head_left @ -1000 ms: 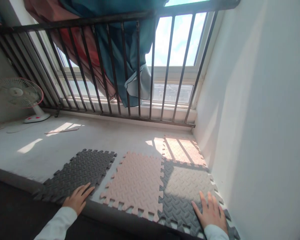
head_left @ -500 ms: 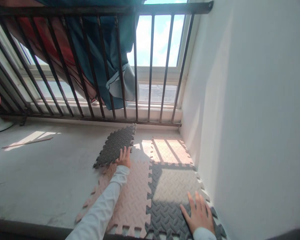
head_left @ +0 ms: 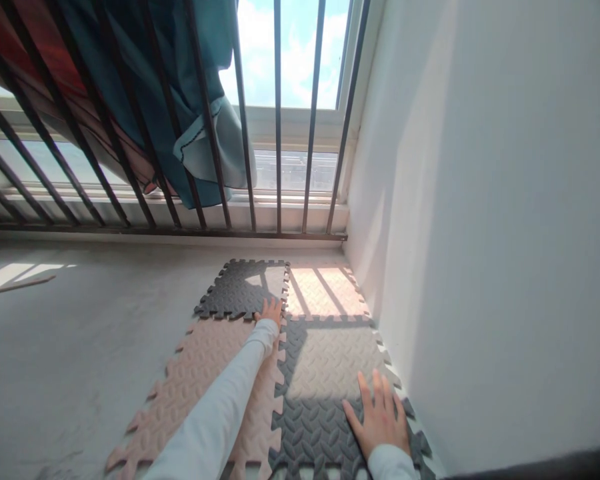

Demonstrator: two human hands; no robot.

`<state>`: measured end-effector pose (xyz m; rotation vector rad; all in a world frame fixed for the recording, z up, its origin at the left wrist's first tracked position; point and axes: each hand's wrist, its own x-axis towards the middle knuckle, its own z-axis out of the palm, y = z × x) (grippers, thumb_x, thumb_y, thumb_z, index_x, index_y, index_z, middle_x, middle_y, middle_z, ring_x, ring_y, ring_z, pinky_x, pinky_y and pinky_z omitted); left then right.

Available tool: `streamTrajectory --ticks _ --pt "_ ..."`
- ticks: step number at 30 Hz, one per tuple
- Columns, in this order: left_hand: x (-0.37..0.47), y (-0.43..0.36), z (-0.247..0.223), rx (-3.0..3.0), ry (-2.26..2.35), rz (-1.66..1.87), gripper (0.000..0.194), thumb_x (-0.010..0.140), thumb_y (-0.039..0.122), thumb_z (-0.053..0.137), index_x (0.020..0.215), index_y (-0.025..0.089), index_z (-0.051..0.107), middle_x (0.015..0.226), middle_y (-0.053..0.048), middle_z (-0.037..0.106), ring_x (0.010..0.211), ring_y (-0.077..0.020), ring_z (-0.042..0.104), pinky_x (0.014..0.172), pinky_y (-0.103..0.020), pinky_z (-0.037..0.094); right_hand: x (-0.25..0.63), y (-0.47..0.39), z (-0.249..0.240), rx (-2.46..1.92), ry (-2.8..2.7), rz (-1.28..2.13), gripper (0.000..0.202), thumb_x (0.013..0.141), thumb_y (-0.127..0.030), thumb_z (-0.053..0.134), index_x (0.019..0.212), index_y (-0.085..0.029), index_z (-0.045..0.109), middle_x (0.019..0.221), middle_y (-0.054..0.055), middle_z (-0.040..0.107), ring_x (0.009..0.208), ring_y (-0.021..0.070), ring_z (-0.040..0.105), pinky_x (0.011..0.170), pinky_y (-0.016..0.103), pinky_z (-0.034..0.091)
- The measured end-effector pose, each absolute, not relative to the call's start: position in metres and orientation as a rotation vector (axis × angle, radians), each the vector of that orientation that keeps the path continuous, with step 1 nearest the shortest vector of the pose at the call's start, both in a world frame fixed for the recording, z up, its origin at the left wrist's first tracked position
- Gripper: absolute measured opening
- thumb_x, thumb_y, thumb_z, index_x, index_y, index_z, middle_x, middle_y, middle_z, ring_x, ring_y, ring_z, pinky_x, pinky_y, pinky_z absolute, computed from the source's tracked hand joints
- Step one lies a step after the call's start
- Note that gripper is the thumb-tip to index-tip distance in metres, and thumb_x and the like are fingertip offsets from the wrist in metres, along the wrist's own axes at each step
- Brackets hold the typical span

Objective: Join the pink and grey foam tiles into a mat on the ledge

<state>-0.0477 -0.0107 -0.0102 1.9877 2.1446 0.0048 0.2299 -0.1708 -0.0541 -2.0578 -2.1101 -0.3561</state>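
Observation:
My left hand [head_left: 270, 311] reaches far forward and rests on the near right corner of a dark grey foam mat tile [head_left: 240, 287], fingers stretched out. That tile lies flat beside a sunlit pink tile [head_left: 325, 290] by the wall, and its near edge meets a larger-looking pink foam tile [head_left: 200, 367] under my left forearm. Whether the corner's teeth are fully locked is hidden by my hand. My right hand [head_left: 380, 413] lies flat with spread fingers on the near grey foam tile [head_left: 320, 373], which joins the pink tiles along its toothed edges.
A white wall [head_left: 505, 233] rises along the right side. Dark metal railing bars [head_left: 279, 133] stand before the window, with a blue and red curtain [head_left: 170, 107] behind them. On the bare floor [head_left: 55, 353] at left lies a thin stick [head_left: 17, 287].
The far grey tile, tilted and turned before, now lies flat against the neighbouring pink tiles. My left hand moved with it to its near right corner. The view shifted; my right hand stays on its tile.

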Motion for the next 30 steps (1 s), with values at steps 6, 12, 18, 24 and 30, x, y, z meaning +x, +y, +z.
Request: streamTrajectory --ticks 6,12,18,24,30 --pt "-0.040 -0.013 -0.006 1.997 2.163 -0.161 0.049 0.080 0.024 0.039 0.128 0.029 0.036 0.143 -0.007 0.024 0.130 -0.0239 0.018 0.098 -0.046 0.026 0.227 -0.172 -0.051 -2.084 -2.095 -0.371 0.067 0.072 -0.067 0.033 0.122 -0.025 0.047 0.133 0.012 0.038 0.123 0.0284 0.029 0.098 0.046 0.020" --pt "-0.051 -0.009 -0.015 2.025 2.051 -0.082 0.047 0.083 0.025 0.034 0.130 0.036 0.031 0.143 0.003 0.022 0.131 -0.0211 0.015 0.104 -0.047 0.015 0.228 -0.171 -0.056 -2.072 -2.087 -0.382 0.068 0.073 -0.066 0.031 0.123 -0.023 0.046 0.134 0.012 0.036 0.124 0.0288 0.027 0.099 0.047 0.017" --pt "-0.049 -0.002 -0.023 2.002 2.056 -0.070 0.047 0.084 0.028 0.031 0.131 0.027 0.030 0.144 -0.001 0.022 0.131 -0.0216 0.015 0.104 -0.047 0.017 0.228 -0.172 -0.054 -2.078 -2.098 -0.350 0.069 0.073 -0.068 0.030 0.123 -0.023 0.045 0.134 0.012 0.036 0.124 0.0287 0.027 0.099 0.048 0.018" --pt "-0.045 -0.008 -0.034 2.050 2.088 -0.003 0.048 0.084 0.035 0.027 0.131 0.030 0.030 0.144 0.001 0.022 0.131 -0.0221 0.014 0.104 -0.050 0.013 0.228 -0.172 -0.055 -2.090 -2.091 -0.357 0.068 0.073 -0.067 0.030 0.124 -0.023 0.045 0.135 0.012 0.035 0.125 0.0282 0.026 0.099 0.047 0.017" --pt "-0.047 -0.006 -0.039 2.088 2.045 -0.085 0.057 0.083 0.044 0.026 0.136 0.025 0.018 0.146 0.000 0.008 0.133 -0.0216 0.006 0.106 -0.046 0.012 0.228 -0.173 -0.053 -2.097 -2.107 -0.344 0.068 0.073 -0.067 0.030 0.124 -0.023 0.045 0.135 0.012 0.036 0.124 0.0282 0.026 0.099 0.047 0.017"
